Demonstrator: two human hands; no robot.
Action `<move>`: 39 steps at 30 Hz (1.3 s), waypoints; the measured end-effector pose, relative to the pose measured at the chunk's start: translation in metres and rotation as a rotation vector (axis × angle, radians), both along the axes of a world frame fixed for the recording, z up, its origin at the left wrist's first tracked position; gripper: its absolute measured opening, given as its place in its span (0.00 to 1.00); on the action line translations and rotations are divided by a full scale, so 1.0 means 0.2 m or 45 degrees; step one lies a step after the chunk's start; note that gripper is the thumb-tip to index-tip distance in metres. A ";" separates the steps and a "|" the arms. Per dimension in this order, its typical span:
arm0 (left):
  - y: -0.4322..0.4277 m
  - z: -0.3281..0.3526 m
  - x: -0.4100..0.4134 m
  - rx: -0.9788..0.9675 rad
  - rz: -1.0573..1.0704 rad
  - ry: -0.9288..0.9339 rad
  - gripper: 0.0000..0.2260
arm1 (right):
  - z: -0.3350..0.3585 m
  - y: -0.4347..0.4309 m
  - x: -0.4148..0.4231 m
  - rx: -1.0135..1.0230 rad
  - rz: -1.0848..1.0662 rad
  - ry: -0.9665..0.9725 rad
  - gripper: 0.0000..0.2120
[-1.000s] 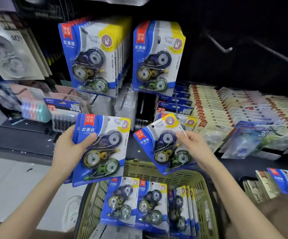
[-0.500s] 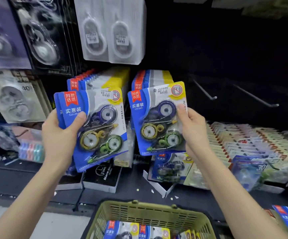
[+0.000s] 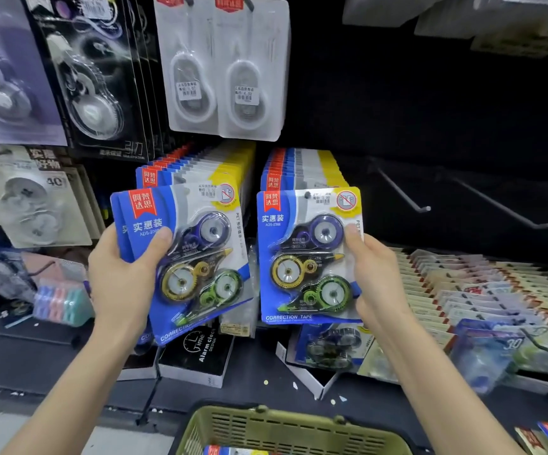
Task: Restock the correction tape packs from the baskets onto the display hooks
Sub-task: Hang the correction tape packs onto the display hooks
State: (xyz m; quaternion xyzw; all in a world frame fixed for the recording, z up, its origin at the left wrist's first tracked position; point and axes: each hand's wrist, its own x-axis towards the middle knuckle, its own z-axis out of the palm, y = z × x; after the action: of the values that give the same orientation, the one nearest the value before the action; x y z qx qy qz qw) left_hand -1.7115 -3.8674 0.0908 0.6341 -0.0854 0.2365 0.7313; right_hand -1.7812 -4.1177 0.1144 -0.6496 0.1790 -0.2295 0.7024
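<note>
My left hand [image 3: 124, 277] grips a small stack of blue correction tape packs [image 3: 183, 257], tilted, in front of the left hanging row [image 3: 200, 165]. My right hand [image 3: 374, 277] holds a single upright pack [image 3: 308, 257] by its right edge, right in front of the right hanging row [image 3: 302, 167]. Each pack shows a purple, a yellow and a green dispenser. The pack's hang hole sits near the row's hook; the hook tip is hidden. A green basket [image 3: 285, 428] with more packs lies at the bottom.
Two bare hooks [image 3: 404, 195] [image 3: 502, 208] stick out of the dark panel to the right. White blister packs [image 3: 226, 67] hang above. A black alarm clock box [image 3: 200, 356] and rows of flat packets [image 3: 479, 290] lie on the shelf.
Both hands have lifted their packs from above the basket up to the hanging rows. The right pack has turned upright and moved closer to the right row.
</note>
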 end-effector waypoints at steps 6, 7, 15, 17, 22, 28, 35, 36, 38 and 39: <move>-0.02 0.00 0.02 0.023 0.007 -0.010 0.10 | -0.06 -0.02 0.17 -0.009 -0.079 0.009 0.27; -0.02 0.00 0.02 0.021 0.010 -0.014 0.10 | -0.07 -0.02 0.20 -0.017 -0.106 -0.002 0.27; 0.00 -0.01 0.02 -0.031 0.005 0.028 0.08 | -0.16 -0.05 0.33 -0.293 -0.261 0.050 0.25; 0.00 -0.02 0.00 -0.047 -0.002 0.051 0.07 | -0.18 -0.06 0.30 -0.460 -0.286 0.118 0.24; 0.02 -0.04 -0.04 -0.078 -0.076 0.125 0.06 | -0.23 -0.01 0.10 -0.824 -0.568 0.105 0.15; -0.04 -0.04 -0.11 -0.101 -0.338 0.254 0.08 | -0.16 0.20 -0.04 -0.496 0.368 0.028 0.19; -0.10 -0.07 -0.15 -0.076 -0.391 0.393 0.14 | -0.22 0.19 -0.04 -0.311 0.373 0.004 0.08; -0.10 -0.07 -0.15 -0.057 -0.385 0.392 0.14 | -0.22 0.18 -0.04 -0.249 0.364 -0.012 0.08; -0.09 -0.07 -0.14 -0.010 -0.352 0.378 0.13 | -0.21 0.13 -0.06 -0.158 0.307 -0.061 0.08; -0.08 -0.07 -0.13 0.011 -0.326 0.364 0.12 | -0.20 0.10 -0.07 -0.123 0.270 -0.101 0.09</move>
State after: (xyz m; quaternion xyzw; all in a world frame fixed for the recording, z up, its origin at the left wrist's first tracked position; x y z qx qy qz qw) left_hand -1.7379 -3.8844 0.0765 0.6482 -0.0615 0.0488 0.7574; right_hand -1.7946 -4.0972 0.0748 -0.6884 0.0702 -0.1879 0.6970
